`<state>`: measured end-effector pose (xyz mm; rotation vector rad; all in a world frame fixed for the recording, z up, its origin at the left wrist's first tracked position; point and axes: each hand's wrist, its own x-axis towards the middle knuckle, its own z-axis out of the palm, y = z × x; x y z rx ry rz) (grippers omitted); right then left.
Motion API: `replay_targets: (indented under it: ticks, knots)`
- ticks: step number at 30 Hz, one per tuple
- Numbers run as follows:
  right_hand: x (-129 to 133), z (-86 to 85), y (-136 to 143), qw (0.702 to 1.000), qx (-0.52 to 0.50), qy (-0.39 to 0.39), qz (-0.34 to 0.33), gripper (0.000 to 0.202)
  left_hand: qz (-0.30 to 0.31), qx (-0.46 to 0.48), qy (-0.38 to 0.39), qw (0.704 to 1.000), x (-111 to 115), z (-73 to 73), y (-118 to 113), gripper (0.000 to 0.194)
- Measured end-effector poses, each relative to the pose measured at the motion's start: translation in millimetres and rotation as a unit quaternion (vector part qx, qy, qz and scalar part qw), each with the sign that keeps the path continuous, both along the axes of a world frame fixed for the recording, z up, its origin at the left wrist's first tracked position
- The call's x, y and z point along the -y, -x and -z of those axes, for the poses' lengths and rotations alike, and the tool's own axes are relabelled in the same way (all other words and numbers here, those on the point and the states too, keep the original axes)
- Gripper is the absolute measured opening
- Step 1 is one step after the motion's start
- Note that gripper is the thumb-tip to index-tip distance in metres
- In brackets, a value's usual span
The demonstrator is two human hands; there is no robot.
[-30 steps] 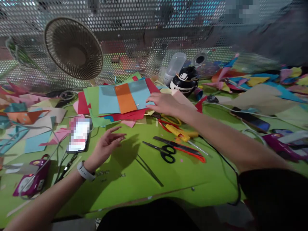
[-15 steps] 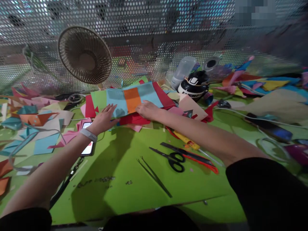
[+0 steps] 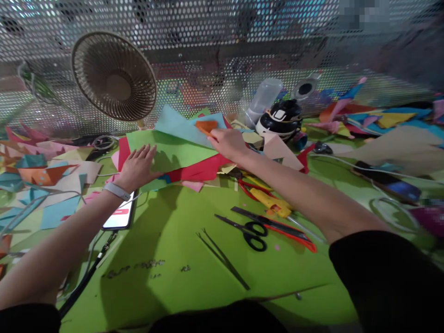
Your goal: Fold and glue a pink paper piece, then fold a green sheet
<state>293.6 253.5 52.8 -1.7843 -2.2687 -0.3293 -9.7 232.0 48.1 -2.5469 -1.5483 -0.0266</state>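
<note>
My left hand lies flat, fingers spread, on the left part of a green sheet of paper in a stack. My right hand pinches an orange piece of paper, its thumb and fingers closed near the stack's right side. A light blue sheet is lifted and slanted together with the orange one. Red paper shows beneath the green sheet along its near edge. A wristband is on my left wrist, above a lit phone.
On the green tabletop lie black scissors, a red-and-black utility knife, tweezers and a yellow-handled tool. Folded papers crowd the left. A fan, helmet-shaped object and perforated metal screen stand behind.
My right hand has moved right and up, pulling the orange and light blue papers away and uncovering the green sheet. My left hand has slid left and lies flat on the green.
</note>
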Motion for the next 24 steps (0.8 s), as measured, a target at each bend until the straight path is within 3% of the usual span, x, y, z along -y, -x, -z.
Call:
replay_targets:
  ticks: [4,8,13,19,24]
  knots:
    - [-6.8,0.8,4.8,1.000,-0.014,0.007,0.013,0.032,0.068,-0.073,0.019,0.995,2.5,-4.0,3.8,0.066]
    - [-10.5,4.5,11.5,1.000,0.001,0.019,-0.007,0.034,0.068,-0.096,0.024,0.993,4.2,-1.7,-3.5,0.037]
    - [-10.9,10.2,15.1,0.999,0.015,0.031,-0.032,0.036,0.086,-0.076,0.021,0.993,3.1,-3.8,-2.4,0.039]
    - [-5.1,10.3,20.1,0.997,0.027,0.050,-0.044,0.036,0.086,-0.082,0.028,0.992,-3.9,-16.7,5.5,0.027]
    - [0.0,7.8,27.9,0.996,0.028,0.063,-0.048,0.037,0.116,-0.060,0.018,0.991,-9.4,-25.6,6.8,0.037]
